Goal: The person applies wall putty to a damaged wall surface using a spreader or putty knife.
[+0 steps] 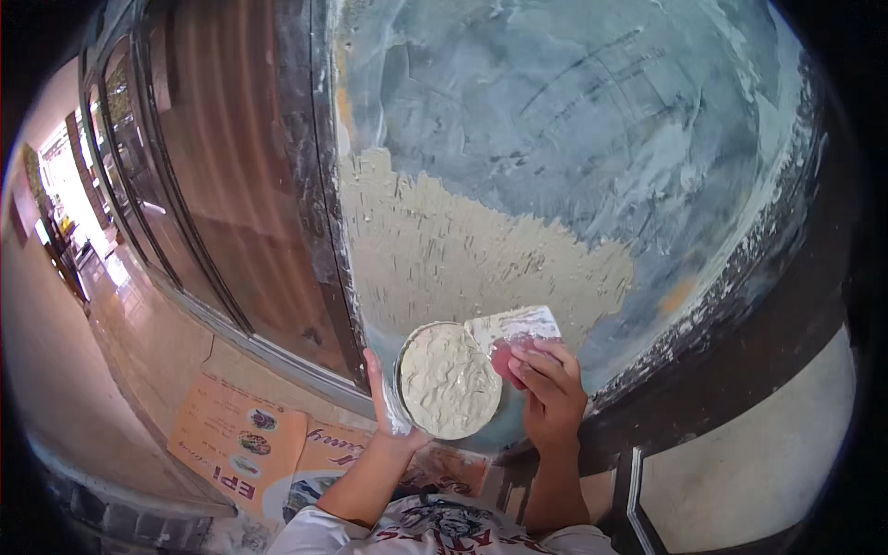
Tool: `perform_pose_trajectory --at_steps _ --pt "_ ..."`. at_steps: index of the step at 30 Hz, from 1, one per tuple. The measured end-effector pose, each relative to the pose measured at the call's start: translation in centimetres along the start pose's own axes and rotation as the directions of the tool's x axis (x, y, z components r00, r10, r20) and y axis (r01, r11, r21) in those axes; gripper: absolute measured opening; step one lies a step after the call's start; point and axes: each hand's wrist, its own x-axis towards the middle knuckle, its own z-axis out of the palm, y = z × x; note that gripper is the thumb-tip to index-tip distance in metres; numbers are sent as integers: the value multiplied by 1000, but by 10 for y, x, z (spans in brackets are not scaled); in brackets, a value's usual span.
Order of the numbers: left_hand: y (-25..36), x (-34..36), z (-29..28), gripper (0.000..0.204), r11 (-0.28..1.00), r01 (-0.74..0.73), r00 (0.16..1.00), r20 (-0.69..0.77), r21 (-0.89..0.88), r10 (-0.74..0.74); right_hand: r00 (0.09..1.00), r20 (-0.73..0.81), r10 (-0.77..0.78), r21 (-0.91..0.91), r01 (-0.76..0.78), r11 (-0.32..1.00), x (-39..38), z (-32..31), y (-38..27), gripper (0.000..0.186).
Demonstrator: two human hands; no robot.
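My left hand (384, 407) is wrapped round the side of a round tub of cream-coloured putty (449, 379), its thumb up along the rim. The putty surface is lumpy and ridged. In my right hand (553, 393) is a putty knife (523, 333) with a red handle and a wide, putty-smeared blade. Its blade reaches to the tub's right rim. Behind both hands stands a blue-grey wall (555, 102), whose lower part carries a rough, streaky coat of cream putty (462, 245).
A dark-framed glass door or window (231, 185) adjoins the wall on the left. Orange printed sheets (236, 444) lie on the floor at lower left. Dark trim (740, 314) runs along the wall's right side, with a pale panel (749, 444) below it.
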Motion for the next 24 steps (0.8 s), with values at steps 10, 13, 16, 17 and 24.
perform_pose_trajectory --at_steps 10,13,16,17,24 --pt "30 9 -23 114 976 -142 986 60 -162 154 998 -28 -47 60 49 997 18 25 -8 35" --pt "39 15 -23 114 983 -158 986 43 -92 163 997 -77 -17 86 23 996 24 35 -11 32" --pt "48 21 -23 114 982 -171 984 43 -85 175 995 -99 -3 69 10 998 39 40 -15 21" --pt "51 24 -24 114 980 -183 981 47 -75 187 996 -80 -48 2 49 999 51 35 -15 19" --pt "81 23 -30 114 980 -179 982 37 -85 183 976 -124 -177 -128 161 979 173 36 -26 16"
